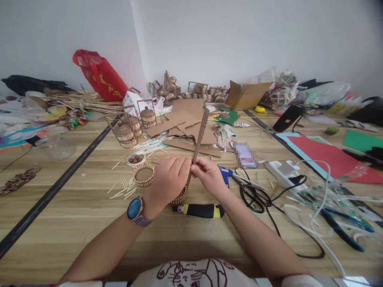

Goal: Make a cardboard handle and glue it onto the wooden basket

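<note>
A narrow cardboard strip [201, 135] stands up from between my hands, its corrugated edge facing me. My left hand [171, 178] is closed around its lower part, and my right hand [208, 175] pinches it with thumb and fingers. Partly hidden below my left hand is a round stick-walled piece [180, 197]. To the left sits an open round stick-walled basket [143, 175] with a cardboard base. Small cut sticks [127, 187] lie scattered beside it. A black and yellow utility knife [199, 210] lies just below my hands.
Beyond are cardboard sheets [182, 119], finished lidded baskets [125, 135] and a bowl of brown beads [136, 159]. On the right lie a blue glue gun [225, 175], black-handled scissors [254, 197], a power strip [283, 175] with trailing cables, and pliers [341, 229].
</note>
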`<state>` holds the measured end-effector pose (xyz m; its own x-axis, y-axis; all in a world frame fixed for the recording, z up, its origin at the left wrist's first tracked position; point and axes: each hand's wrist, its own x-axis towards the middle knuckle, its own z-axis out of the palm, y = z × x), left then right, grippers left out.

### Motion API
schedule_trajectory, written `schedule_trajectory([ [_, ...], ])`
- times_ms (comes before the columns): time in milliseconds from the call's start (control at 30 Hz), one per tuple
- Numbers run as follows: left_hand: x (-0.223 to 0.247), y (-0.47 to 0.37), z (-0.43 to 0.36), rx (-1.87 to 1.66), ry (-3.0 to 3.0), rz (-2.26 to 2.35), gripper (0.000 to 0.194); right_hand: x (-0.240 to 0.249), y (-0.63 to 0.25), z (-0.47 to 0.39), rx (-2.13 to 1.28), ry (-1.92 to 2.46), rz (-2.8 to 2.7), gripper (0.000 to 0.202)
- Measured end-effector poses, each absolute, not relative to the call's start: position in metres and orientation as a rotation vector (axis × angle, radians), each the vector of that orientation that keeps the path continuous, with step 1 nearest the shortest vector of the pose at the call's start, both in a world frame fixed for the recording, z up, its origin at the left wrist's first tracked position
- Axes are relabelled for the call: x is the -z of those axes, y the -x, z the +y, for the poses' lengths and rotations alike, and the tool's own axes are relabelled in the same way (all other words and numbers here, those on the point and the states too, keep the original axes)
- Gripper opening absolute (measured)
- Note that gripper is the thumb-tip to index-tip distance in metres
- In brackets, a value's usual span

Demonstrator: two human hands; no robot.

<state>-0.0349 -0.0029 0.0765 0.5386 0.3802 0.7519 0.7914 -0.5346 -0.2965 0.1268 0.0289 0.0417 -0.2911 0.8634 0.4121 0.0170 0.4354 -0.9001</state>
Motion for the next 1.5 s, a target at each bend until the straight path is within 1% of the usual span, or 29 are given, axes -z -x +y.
schedule_trajectory([
  [200, -0.074, 0.033, -0.003, 0.891, 2.138, -0.923, 0.018, -0.039, -0.129, 0.026, -0.792, 0.768, -1.778, 0.026],
  [333, -0.068, 0.032, -0.014, 0.955, 2.054, -0.954, 0.02, -0.039, -0.132, 0.025, -0.726, 0.787, -1.836, 0.02],
  [400, -0.062, 0.03, -0.023, 1.017, 2.03, -1.029, 0.024, -0.039, -0.133, 0.025, -0.716, 0.794, -1.842, 0.02],
  [567, -0.043, 0.02, -0.038, 1.26, 2.184, -1.229, 0.028, -0.037, -0.132, 0.026, -0.723, 0.816, -1.837, 0.024],
  [700, -0.034, 0.011, -0.039, 1.339, 2.194, -1.359, 0.036, -0.034, -0.133, 0.026, -0.756, 0.844, -1.822, 0.023],
  [833, -0.032, 0.006, -0.039, 1.381, 2.259, -1.378, 0.041, -0.032, -0.133, 0.025, -0.787, 0.843, -1.807, 0.018],
  [1333, -0.03, 0.007, -0.037, 1.581, 2.382, -1.423, 0.052, -0.043, -0.132, 0.023, -0.663, 0.859, -1.889, 0.024],
  [1500, -0.03, 0.006, -0.035, 1.602, 2.415, -1.419, 0.051, -0.046, -0.133, 0.023, -0.646, 0.867, -1.897, 0.025],
])
